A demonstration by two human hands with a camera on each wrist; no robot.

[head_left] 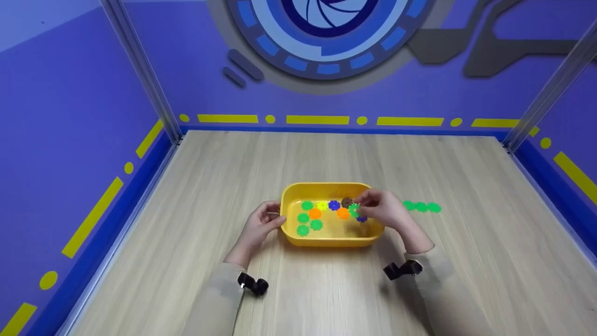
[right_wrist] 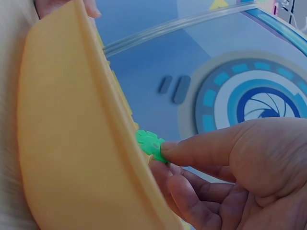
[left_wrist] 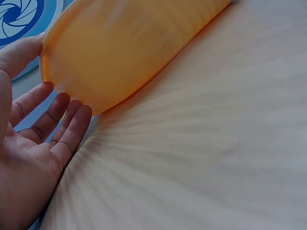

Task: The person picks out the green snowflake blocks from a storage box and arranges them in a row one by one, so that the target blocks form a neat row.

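Observation:
A yellow plastic tub (head_left: pixel 326 242) stands on the table with several flower-shaped plastic discs in it. My left hand (head_left: pixel 259 228) grips the tub's left end, thumb at the rim and fingertips against the outer wall (left_wrist: pixel 110 57). Over the tub's right side, my right hand (head_left: pixel 385 210) pinches a green flower-shaped disc (right_wrist: pixel 149 143) between thumb and fingers. Inside the tub lie green discs (head_left: pixel 303 218) on the left, a yellow disc (head_left: pixel 322 205), a blue disc (head_left: pixel 334 205), a brown disc (head_left: pixel 347 202) and orange discs (head_left: pixel 315 213). Another blue disc (head_left: pixel 362 218) is partly hidden by the right hand.
To the right of the tub, a row of green discs (head_left: pixel 421 206) lies on the wooden table (head_left: pixel 261 158), its left end close behind my right hand. Blue printed panels (head_left: pixel 196 93) stand along the back and both sides. A small black camera is strapped to each wrist.

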